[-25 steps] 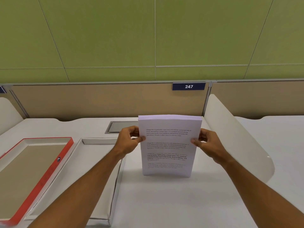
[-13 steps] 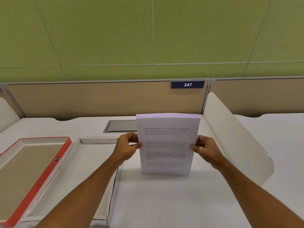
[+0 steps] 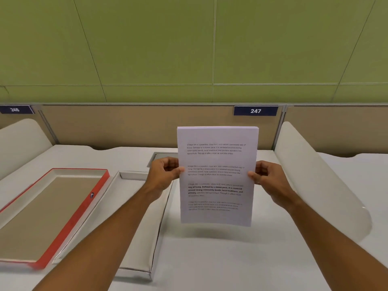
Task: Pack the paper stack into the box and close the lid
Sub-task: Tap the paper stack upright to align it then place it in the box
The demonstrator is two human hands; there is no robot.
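A white paper stack (image 3: 217, 177) with printed text stands upright in the middle of the view, its bottom edge lifted a little above the desk. My left hand (image 3: 164, 172) grips its left edge and my right hand (image 3: 265, 177) grips its right edge. To the left lies the open white box (image 3: 134, 267), partly hidden by my left forearm. Further left lies the red-rimmed lid (image 3: 84, 208), inside up, with a brown inner face.
A curved white divider (image 3: 321, 177) rises on the right of the white desk (image 3: 210, 259), another (image 3: 21, 139) on the far left. A grey cable hatch (image 3: 161, 157) sits behind the stack. A beige partition with a label 247 (image 3: 255, 110) closes the back.
The paper stack has risen off the desk, where its bottom edge rested before. Both hands kept their hold on its sides. The camera has turned slightly left.
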